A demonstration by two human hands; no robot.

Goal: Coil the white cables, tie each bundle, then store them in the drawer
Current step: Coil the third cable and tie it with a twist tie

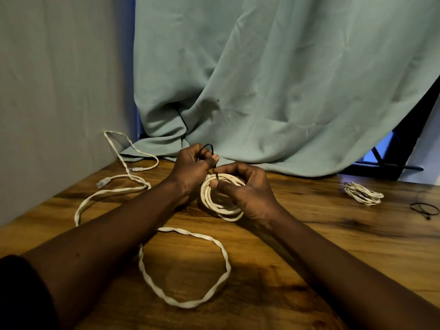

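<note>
Coil (209,198) of white cable looks light and springy, likely to unwind; right hand (250,194) fingers clamp its upper rim, left hand (190,167) fingers pinch the black tie (207,146).

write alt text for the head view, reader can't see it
Over a wooden table, the right hand grips a coiled white cable while the left hand pinches a black tie at its top. Loose white cable sprawls in front and to the left; another white coil and a spare black tie lie at right, before a teal curtain.
</note>
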